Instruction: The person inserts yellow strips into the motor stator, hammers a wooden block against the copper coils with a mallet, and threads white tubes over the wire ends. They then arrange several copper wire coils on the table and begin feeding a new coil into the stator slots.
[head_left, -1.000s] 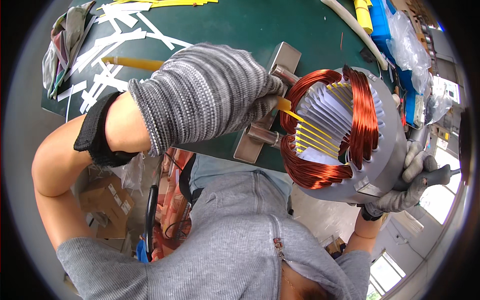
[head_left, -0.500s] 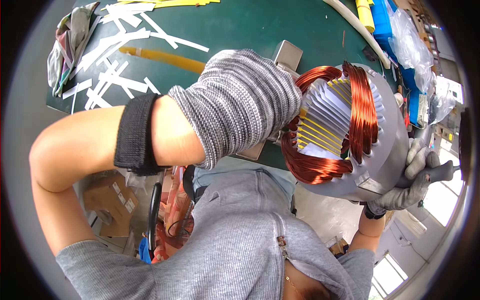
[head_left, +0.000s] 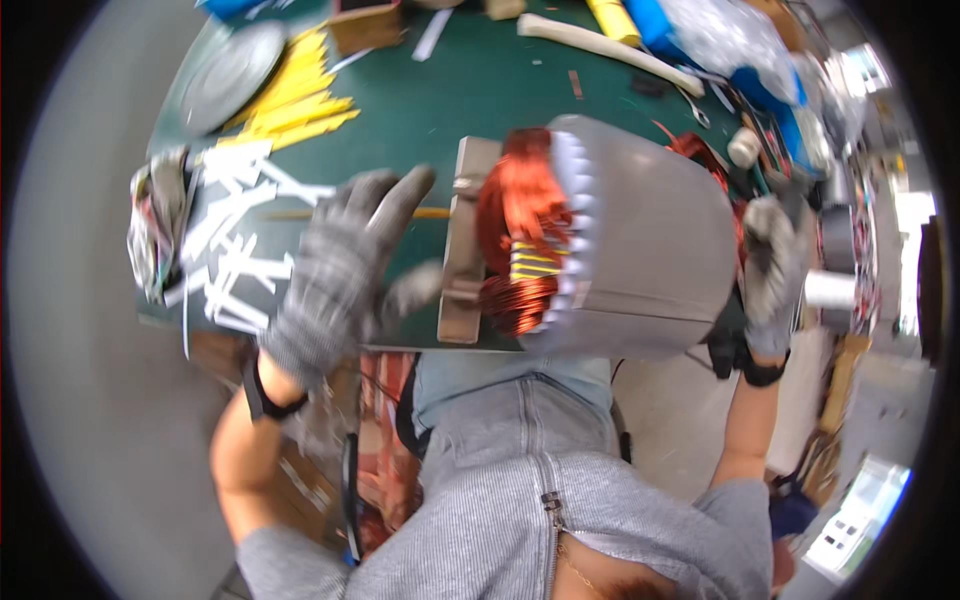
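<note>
Thin white strips lie beside your spread left hand; unclear whether your blurred right hand grips the grey metal cylinder

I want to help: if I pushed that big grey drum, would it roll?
The grey drum would probably feel heavy, since it looks metal and carries thick copper coils. Its round wall suggests it could roll.
</note>
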